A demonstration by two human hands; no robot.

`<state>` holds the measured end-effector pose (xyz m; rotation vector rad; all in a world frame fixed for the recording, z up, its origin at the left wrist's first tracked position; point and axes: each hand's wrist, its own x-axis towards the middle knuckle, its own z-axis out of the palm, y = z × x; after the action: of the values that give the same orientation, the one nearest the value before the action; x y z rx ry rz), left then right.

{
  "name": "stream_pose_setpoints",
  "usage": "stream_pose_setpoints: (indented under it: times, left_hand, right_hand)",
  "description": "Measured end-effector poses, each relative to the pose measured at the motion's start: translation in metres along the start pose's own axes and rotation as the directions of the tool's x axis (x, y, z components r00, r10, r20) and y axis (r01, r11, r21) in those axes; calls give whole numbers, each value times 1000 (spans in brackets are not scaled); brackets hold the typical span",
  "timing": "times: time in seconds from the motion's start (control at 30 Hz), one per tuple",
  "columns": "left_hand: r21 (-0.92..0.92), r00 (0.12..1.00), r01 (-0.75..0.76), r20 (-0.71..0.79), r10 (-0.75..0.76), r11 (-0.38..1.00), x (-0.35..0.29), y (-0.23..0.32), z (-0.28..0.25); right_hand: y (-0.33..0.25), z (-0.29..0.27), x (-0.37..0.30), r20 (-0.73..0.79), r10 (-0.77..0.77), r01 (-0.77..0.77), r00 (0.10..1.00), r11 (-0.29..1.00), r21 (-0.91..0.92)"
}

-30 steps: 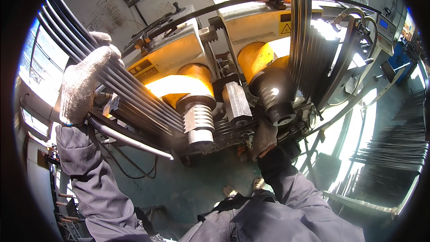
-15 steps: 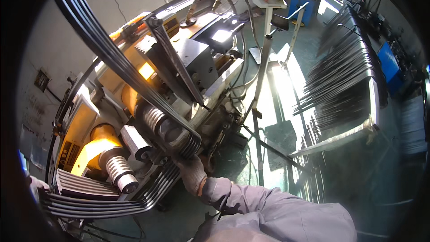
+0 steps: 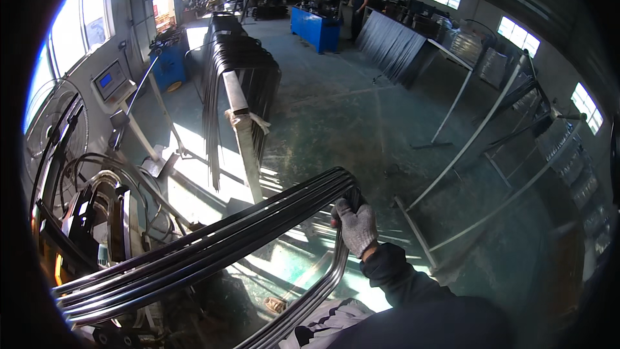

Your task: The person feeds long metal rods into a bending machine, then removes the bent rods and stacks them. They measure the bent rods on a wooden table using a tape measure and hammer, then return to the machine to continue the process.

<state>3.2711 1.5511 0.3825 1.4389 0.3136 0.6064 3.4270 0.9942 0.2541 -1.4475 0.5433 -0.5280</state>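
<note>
My right hand (image 3: 355, 223), in a grey knit glove, is closed around a bundle of bent dark metal rods (image 3: 200, 255) close to their rounded corner. From that corner, one long stretch runs to the lower left and out toward the rim. The other stretch bends down past my lap to the lower edge. The bundle is held up above the floor, in front of me. My left hand does not show; the far left end of the rods is lost at the dark rim.
A rack (image 3: 236, 90) hung with similar bent rods stands ahead. Machine parts and hoses (image 3: 106, 187) fill the left, beside a control box (image 3: 113, 84). White metal stands (image 3: 462, 129) are at right. Farther back are a blue cabinet (image 3: 314, 29) and a person (image 3: 359, 6).
The view has swung right, away from the machine. The rods have come off the machine's rollers and are now held clear, with my right hand at their corner. My left hand has left view.
</note>
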Motion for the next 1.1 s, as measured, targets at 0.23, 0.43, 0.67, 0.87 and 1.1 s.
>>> stream_pose_setpoints:
  times: [0.23,0.43,0.67,0.87,1.1]
  left_hand:
    - [-376,781,566,529,-331,734,-66,-97,193]
    - [-289,400,904,833,-382,315,-179,-145,357]
    - [60,-35,991,980,-197,123,-345,-178,598]
    - [308,-301,950,947,-115,44,-479,-166,765]
    - [379,-376,924,925,-43,59,-508,-198,827]
  right_hand:
    - [-190,-252,52,-355,-435,283,828,869,-406]
    - [-304,-428,106,-335,-704,76,627,483,-873]
    - [-437,-635,216,-253,-806,-132,535,215,-968]
    - [-540,-764,321,-251,-799,-436,546,-16,-900]
    - [-607,-838,385,1,-838,-481,545,-314,-818]
